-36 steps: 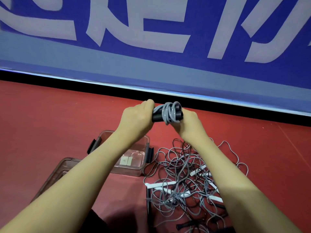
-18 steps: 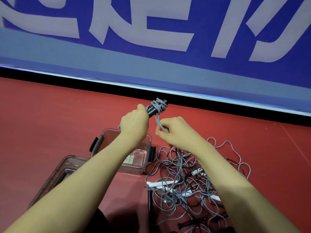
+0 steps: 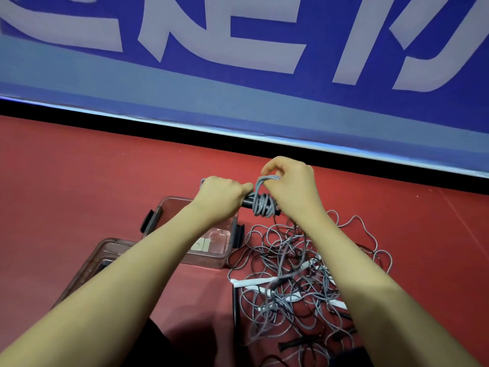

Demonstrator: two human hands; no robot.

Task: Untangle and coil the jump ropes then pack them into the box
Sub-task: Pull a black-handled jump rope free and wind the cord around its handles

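Since half a second ago, right hand (image 3: 292,189) has risen above the black handles (image 3: 247,203), fingers pinching a loop of grey rope (image 3: 262,200) wound round them. Left hand (image 3: 221,198) grips the handles, fist closed. Below, at 5 o'clock, the tangled ropes (image 3: 299,274) lie on the red floor (image 3: 79,181), beside the open box (image 3: 211,258).

Box (image 3: 169,207) left of rope tangle (image 3: 299,282); lid (image 3: 87,263) left of box

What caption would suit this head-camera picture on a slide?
Left hand grips black handles while right hand loops grey rope around them, above the tangled pile beside an open box.
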